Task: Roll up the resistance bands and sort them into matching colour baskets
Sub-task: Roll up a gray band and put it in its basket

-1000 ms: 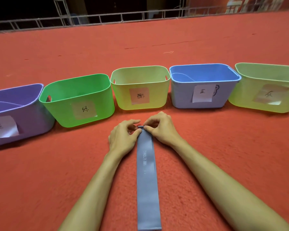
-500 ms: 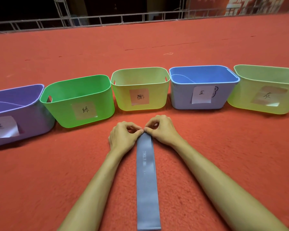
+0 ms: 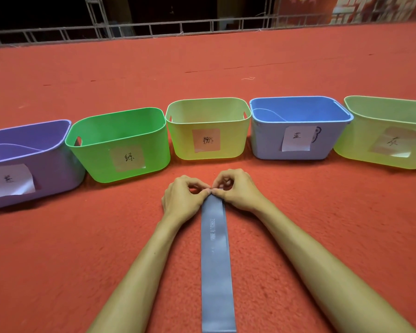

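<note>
The grey-blue resistance band (image 3: 216,260) lies flat on the red carpet (image 3: 58,260), its near end cut off by the bottom edge. At its far end the left hand (image 3: 181,199) and right hand (image 3: 240,191) meet, and each grip is a tight pinch on the band. Fingertips hide any roll. Open carpet flanks both forearms. Beyond stand the labelled baskets: the purple basket (image 3: 53,174), cut off at the left, the green basket (image 3: 94,162), the yellow basket (image 3: 183,145), the blue basket (image 3: 267,145), and the pale green basket (image 3: 351,152), cut off at the right.
</note>
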The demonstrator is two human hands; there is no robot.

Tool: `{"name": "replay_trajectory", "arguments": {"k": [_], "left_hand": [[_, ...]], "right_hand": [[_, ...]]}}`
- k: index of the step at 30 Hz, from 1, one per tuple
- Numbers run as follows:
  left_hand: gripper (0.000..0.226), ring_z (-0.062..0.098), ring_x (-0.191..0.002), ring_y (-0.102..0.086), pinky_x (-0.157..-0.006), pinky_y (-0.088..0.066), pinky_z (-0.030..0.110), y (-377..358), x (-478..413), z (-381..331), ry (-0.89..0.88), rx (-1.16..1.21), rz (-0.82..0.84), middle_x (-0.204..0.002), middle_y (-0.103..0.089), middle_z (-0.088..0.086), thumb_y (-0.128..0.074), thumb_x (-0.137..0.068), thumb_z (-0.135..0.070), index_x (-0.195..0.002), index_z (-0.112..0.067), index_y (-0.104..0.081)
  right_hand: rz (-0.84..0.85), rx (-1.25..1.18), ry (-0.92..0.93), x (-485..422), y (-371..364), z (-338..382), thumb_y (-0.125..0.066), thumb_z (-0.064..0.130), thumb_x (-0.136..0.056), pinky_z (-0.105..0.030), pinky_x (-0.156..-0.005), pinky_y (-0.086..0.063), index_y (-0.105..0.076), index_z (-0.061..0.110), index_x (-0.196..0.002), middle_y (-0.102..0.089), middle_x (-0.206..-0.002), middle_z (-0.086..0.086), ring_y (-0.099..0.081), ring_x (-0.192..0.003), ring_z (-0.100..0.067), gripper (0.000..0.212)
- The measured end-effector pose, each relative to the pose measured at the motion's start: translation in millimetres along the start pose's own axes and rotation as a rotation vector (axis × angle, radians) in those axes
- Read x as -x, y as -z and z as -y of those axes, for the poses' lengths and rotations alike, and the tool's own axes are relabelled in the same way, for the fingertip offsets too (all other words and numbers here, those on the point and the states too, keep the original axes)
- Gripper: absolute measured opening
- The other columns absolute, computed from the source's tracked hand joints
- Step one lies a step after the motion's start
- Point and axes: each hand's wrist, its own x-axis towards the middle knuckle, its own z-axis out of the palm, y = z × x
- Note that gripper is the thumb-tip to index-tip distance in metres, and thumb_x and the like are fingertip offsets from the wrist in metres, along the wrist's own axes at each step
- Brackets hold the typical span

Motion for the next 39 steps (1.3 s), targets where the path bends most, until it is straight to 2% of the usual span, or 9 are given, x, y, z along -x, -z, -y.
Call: {"name": "replay_trajectory", "arguments": {"k": [4, 11, 14, 17, 22, 27, 29, 34, 39], "left_hand": [[0.008, 0.004, -0.088, -0.068, -0.08, -0.056, 0.033, 1, 1, 0, 0.008, 0.021, 0.013, -0.091, -0.071, -0.023, -0.083, -0.075, -0.05, -0.081, -0.049, -0.077], [0.01, -0.008, -0.08, -0.064, -0.073, -0.05, 0.026, 3, 4, 1, -0.016, 0.052, 0.05, -0.087, -0.073, -0.025, -0.082, -0.078, -0.046, -0.087, -0.046, -0.077], [0.013, -0.008, -0.09, -0.065, -0.083, -0.053, 0.029, 4, 7, 3, -0.061, 0.028, 0.071, -0.1, -0.07, -0.025, -0.078, -0.083, -0.048, -0.095, -0.045, -0.078], [0.009, -0.005, -0.094, -0.066, -0.087, -0.054, 0.034, 3, 8, 5, -0.101, 0.027, 0.062, -0.102, -0.068, -0.025, -0.075, -0.084, -0.05, -0.092, -0.048, -0.078], [0.004, -0.007, -0.085, -0.064, -0.075, -0.051, 0.03, 3, 9, 6, -0.126, 0.052, 0.043, -0.096, -0.069, -0.023, -0.079, -0.083, -0.046, -0.086, -0.048, -0.078], [0.005, -0.003, -0.074, -0.058, -0.064, -0.041, 0.025, 3, 10, 9, -0.152, 0.068, 0.015, -0.092, -0.067, -0.018, -0.081, -0.084, -0.038, -0.086, -0.041, -0.077], [0.006, -0.002, -0.074, -0.057, -0.063, -0.041, 0.025, 2, 10, 8, -0.159, 0.046, 0.005, -0.092, -0.065, -0.017, -0.08, -0.084, -0.035, -0.086, -0.038, -0.075], [0.011, -0.006, -0.071, -0.055, -0.064, -0.04, 0.025, 4, 8, 8, -0.16, 0.031, 0.052, -0.092, -0.067, -0.018, -0.079, -0.082, -0.033, -0.091, -0.037, -0.075], [0.004, -0.003, -0.083, -0.066, -0.078, -0.056, 0.034, 3, 6, 12, -0.169, 0.096, 0.071, -0.094, -0.07, -0.017, -0.079, -0.083, -0.035, -0.087, -0.037, -0.081]], "right_hand": [[0.018, -0.094, -0.025, 1, 5, -1, -0.076, 0.023, -0.084, -0.025, -0.066, -0.047, -0.079, 0.027, -0.078, -0.072, -0.072, 0.009, -0.058, -0.064, -0.002, 0.007], [0.007, 0.062, 0.051, 8, 6, 0, -0.076, 0.026, -0.084, -0.013, -0.069, -0.039, -0.075, 0.036, -0.077, -0.068, -0.08, 0.011, -0.058, -0.079, -0.001, 0.012], [0.013, 0.06, 0.074, 8, 7, 0, -0.078, 0.027, -0.082, -0.021, -0.073, -0.043, -0.072, 0.035, -0.075, -0.069, -0.082, 0.012, -0.058, -0.084, -0.001, 0.012], [0.026, 0.073, 0.088, 9, 5, -2, -0.077, 0.033, -0.079, -0.033, -0.08, -0.05, -0.072, 0.031, -0.078, -0.068, -0.082, 0.014, -0.058, -0.085, -0.004, 0.006], [0.022, 0.059, 0.099, 9, 5, -3, -0.07, 0.048, -0.075, -0.037, -0.083, -0.05, -0.073, 0.033, -0.081, -0.068, -0.083, 0.015, -0.058, -0.087, -0.001, 0.016], [0.002, 0.058, 0.111, 8, 4, -4, -0.069, 0.044, -0.084, -0.041, -0.082, -0.05, -0.077, 0.033, -0.083, -0.065, -0.081, 0.014, -0.055, -0.085, -0.004, 0.014], [-0.007, 0.074, 0.133, 8, 2, -4, -0.069, 0.045, -0.084, -0.038, -0.082, -0.049, -0.076, 0.034, -0.083, -0.065, -0.082, 0.016, -0.054, -0.087, -0.006, 0.013], [0.001, 0.03, 0.178, 10, 2, -3, -0.081, 0.026, -0.085, -0.015, -0.075, -0.039, -0.076, 0.029, -0.083, -0.064, -0.085, 0.014, -0.053, -0.087, -0.003, 0.007], [0.038, 0.003, 0.151, 9, 2, -3, -0.083, 0.027, -0.082, -0.011, -0.075, -0.039, -0.073, 0.031, -0.079, -0.065, -0.084, 0.013, -0.055, -0.085, 0.0, 0.011]]}}
